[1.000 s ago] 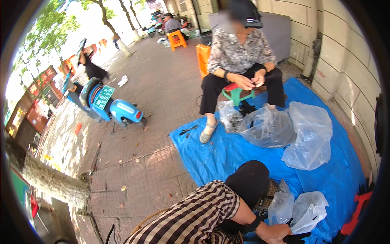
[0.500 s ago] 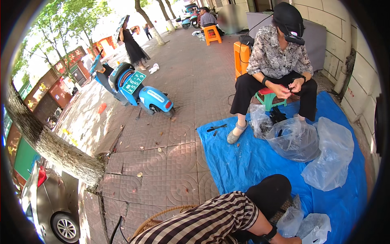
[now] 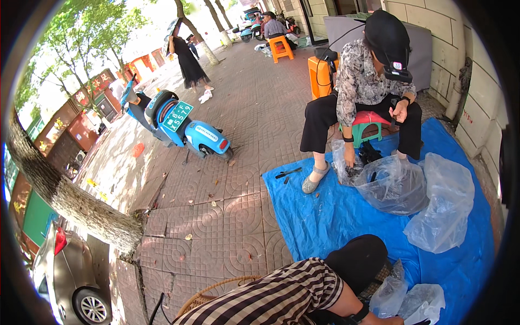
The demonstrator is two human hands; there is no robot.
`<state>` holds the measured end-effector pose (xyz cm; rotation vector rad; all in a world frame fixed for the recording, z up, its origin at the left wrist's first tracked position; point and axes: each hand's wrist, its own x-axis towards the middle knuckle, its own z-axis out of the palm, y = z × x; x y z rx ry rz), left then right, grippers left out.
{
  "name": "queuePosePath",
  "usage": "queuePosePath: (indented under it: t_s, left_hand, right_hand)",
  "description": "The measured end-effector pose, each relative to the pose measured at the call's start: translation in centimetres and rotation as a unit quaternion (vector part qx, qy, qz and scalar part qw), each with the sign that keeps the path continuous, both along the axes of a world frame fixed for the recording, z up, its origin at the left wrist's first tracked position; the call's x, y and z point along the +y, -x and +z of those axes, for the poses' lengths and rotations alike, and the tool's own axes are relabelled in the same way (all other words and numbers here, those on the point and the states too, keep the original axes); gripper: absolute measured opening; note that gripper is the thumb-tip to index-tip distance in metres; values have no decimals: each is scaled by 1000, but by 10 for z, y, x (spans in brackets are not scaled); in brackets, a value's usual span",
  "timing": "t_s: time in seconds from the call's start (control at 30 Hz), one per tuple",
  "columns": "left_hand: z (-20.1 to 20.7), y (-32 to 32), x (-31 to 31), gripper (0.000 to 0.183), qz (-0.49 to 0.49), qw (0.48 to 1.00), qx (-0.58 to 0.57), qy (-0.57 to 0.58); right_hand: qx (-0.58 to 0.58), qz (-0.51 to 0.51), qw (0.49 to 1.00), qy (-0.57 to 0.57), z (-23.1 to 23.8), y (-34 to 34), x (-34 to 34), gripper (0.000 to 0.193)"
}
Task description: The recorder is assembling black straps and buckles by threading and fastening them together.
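Observation:
My left arm, in a black and cream checked sleeve, enters at the bottom. A dark band circles its wrist. Only the back of my left hand (image 3: 387, 320) shows at the lower edge; the fingers are cut off, so their grip is hidden. Beside it lie two crumpled clear plastic bags, one (image 3: 389, 297) near the wrist and another (image 3: 425, 300) farther right. The tip of a dark strip (image 3: 422, 322) shows at the picture's bottom, its holder unseen. My dark-clothed knee (image 3: 358, 254) rises above the arm. My right hand is out of view.
Across the blue tarp (image 3: 303, 216), a co-worker on a low stool (image 3: 365, 127) reaches into a clear bag (image 3: 340, 162) of small dark pieces. Nearby are a larger bag (image 3: 398, 197) and an empty-looking bag (image 3: 447, 211). A blue scooter (image 3: 203, 138) stands on the paving.
The co-worker has lowered one hand from the lap into the small bag and bent forward; the other stays raised. The dark strip's tip has appeared near my left hand.

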<state>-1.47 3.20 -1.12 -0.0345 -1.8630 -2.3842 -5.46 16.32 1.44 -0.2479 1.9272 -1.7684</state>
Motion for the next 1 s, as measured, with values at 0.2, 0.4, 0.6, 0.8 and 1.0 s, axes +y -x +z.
queuePosePath:
  t_s: [0.2, 0.4, 0.6, 0.8, 1.0]
  left_hand:
    - [9, -6, -10, 21, -57, 994, -85, -40]
    - [8, 2, 6, 28, -45, 994, -53, -83]
    - [-9, 1, 7, 28, 9, 999, -36, -37]
    - [-12, -2, 12, 29, 56, 998, -10, 29]
    - [-15, -3, 13, 30, 99, 990, 17, 104]
  right_hand:
    - [-29, -15, 999, 23, 0, 4, 2, 16]
    - [-203, 14, 965, 165, -30, 22, 32, 23]
    - [-377, 75, 840, 383, -70, 31, 19, 23]
    - [-462, 130, 630, 611, -81, 25, -10, 21]
    - [-494, 171, 345, 779, -90, 18, -46, 21]
